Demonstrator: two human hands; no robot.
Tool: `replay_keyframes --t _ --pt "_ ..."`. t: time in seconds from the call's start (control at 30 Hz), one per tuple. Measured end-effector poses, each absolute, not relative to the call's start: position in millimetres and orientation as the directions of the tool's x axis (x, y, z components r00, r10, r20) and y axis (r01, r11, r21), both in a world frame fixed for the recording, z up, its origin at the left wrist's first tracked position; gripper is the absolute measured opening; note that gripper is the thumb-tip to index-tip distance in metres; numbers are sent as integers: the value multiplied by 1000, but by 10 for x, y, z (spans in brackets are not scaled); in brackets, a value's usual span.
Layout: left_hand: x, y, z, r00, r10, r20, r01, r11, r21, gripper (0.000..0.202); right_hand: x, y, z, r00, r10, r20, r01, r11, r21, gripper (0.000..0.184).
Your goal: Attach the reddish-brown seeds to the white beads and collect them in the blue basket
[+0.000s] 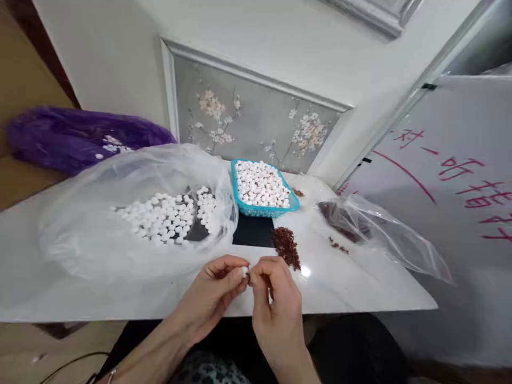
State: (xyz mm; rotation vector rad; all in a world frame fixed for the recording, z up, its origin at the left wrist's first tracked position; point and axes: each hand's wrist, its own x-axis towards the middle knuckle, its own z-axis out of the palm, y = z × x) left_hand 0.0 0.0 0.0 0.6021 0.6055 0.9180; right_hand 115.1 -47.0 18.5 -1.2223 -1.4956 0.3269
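Left hand [216, 298] pinches a white bead [245, 272] above the table's [360, 285] near edge, right hand's [280, 301] fingertips closed beside it, contents unclear; likely light, hard, slippery, so I'd hold its sides.

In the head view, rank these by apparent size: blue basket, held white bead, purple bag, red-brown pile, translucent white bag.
Largest to smallest:
1. Translucent white bag
2. Purple bag
3. Blue basket
4. Red-brown pile
5. Held white bead, partly covered by fingers
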Motion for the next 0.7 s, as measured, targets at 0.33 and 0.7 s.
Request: replay_keyframes --t 0.33,0.7 --pt "9 -15 -11 441 875 -199 -552 439 709 13 1158 -474 135 157 765 625 546 460 -701 20" --pt "25 -11 -5 395 894 -211 -540 412 734 11 1186 -448 152 134 834 536 512 405 -758 16"
